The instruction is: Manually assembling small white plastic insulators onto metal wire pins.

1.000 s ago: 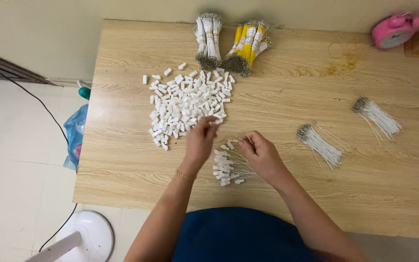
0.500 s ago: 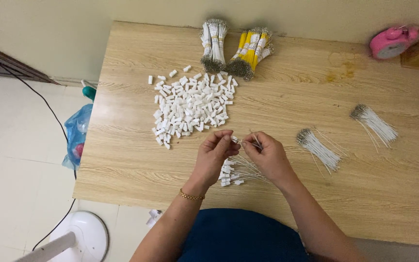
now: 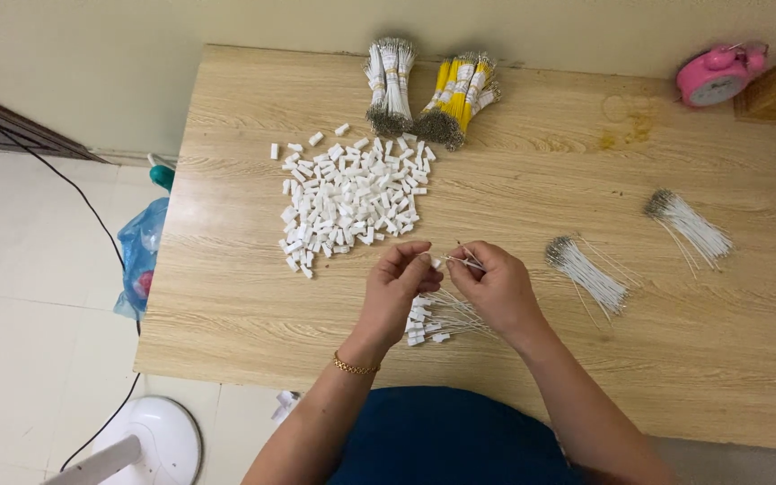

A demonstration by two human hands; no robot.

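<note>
Two hands (image 3: 449,286), four wire bundles (image 3: 391,81), one clock (image 3: 717,75)

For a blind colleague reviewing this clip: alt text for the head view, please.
Left hand pinches a small white plastic connector against thin white wires held by the right hand, above a wooden table. A pile of white connectors lies just beyond; finished wired pieces lie beneath the hands.

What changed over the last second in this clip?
The left hand drew back from the pile of white connectors with one small piece pinched, meeting the right hand, which holds thin wires. The finished bunch under the hands, the wire bundles and the pink clock stayed put.
</note>
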